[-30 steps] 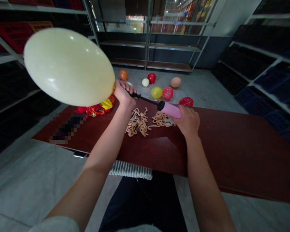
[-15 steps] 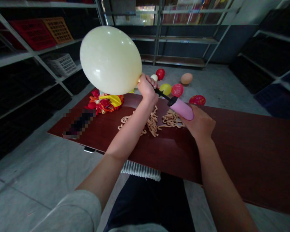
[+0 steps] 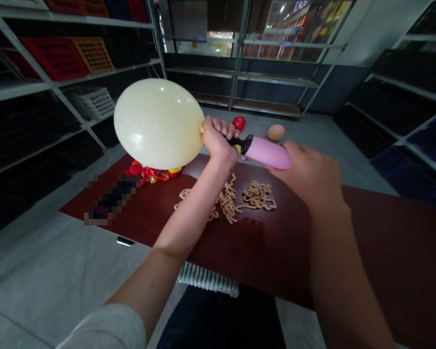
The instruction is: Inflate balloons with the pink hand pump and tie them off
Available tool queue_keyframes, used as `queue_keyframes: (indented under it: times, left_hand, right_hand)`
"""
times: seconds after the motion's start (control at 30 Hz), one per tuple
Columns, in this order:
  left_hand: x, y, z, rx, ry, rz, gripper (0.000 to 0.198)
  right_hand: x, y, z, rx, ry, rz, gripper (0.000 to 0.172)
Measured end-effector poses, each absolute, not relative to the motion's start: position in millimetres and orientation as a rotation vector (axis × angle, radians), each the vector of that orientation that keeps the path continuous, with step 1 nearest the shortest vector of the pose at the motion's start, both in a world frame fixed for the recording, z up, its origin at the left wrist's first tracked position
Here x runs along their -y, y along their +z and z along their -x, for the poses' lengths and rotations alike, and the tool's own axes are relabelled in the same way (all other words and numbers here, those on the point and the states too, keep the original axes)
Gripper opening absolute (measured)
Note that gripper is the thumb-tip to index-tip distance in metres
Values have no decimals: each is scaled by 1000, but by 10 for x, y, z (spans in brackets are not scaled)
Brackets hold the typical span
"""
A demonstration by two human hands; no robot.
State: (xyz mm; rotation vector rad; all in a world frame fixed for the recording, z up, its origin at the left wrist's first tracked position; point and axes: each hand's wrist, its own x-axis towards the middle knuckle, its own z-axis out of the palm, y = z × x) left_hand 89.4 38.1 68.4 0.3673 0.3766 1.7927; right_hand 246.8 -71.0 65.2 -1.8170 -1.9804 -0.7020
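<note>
My left hand [image 3: 218, 138] is clenched around the neck of a pale yellow inflated balloon [image 3: 158, 123], held onto the black nozzle of a pink hand pump [image 3: 267, 152]. The pump's barrel is gripped by my right hand [image 3: 308, 172], pushed in close to the nozzle. Both hands hover above a dark red table [image 3: 385, 252]. Below them lie tan uninflated balloons [image 3: 240, 198] in loose heaps. A pile of red, orange and yellow uninflated balloons [image 3: 152, 172] lies under the inflated one.
A red balloon [image 3: 239, 122] and a tan balloon [image 3: 276, 132] lie on the grey floor beyond the table. Metal shelving with red and orange crates [image 3: 69, 55] and a white basket [image 3: 92, 102] stands at the left. A blurred dark object [image 3: 111, 198] rests on the table's left.
My right hand has pushed the pump barrel in toward the nozzle, so the black rod no longer shows. The view has shifted and the balloon now sits lower.
</note>
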Motion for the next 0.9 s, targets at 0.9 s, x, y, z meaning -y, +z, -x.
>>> queue_keyframes:
  times: [0.9]
  left_hand:
    - [-276,1077,-15,-186,1839,-330,49]
  right_hand:
    - [997,1244,-2770,2139,-328,1841,28]
